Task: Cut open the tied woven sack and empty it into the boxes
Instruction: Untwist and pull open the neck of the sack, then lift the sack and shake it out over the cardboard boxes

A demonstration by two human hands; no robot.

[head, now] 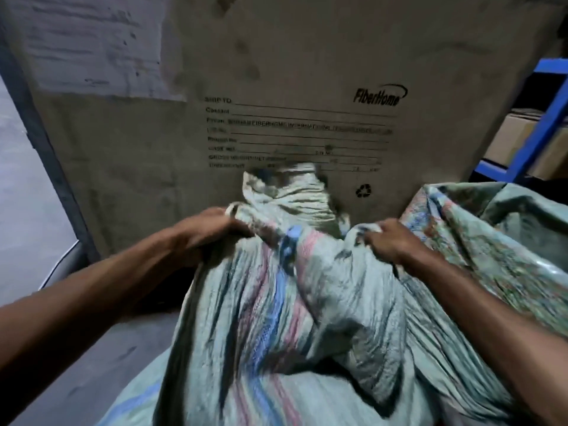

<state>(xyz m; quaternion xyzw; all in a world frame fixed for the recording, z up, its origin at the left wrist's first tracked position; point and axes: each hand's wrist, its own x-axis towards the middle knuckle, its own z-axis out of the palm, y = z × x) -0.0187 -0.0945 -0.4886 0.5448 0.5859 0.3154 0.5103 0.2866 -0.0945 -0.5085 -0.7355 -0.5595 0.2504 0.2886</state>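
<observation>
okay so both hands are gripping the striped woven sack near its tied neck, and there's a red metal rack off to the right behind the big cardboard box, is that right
Not quite: the head view shows the metal rack is blue, not red. The rest holds: the left hand and right hand both grip the striped woven sack near its tied neck, and the rack stands to the right behind the big cardboard box.

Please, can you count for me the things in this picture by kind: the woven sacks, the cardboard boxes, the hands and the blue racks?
Woven sacks: 2, the tied striped sack and a second sack at the right.
Cardboard boxes: 2, the large printed box and a box on the shelf.
Hands: 2, left hand and right hand.
Blue racks: 1.
Total: 7.
</observation>
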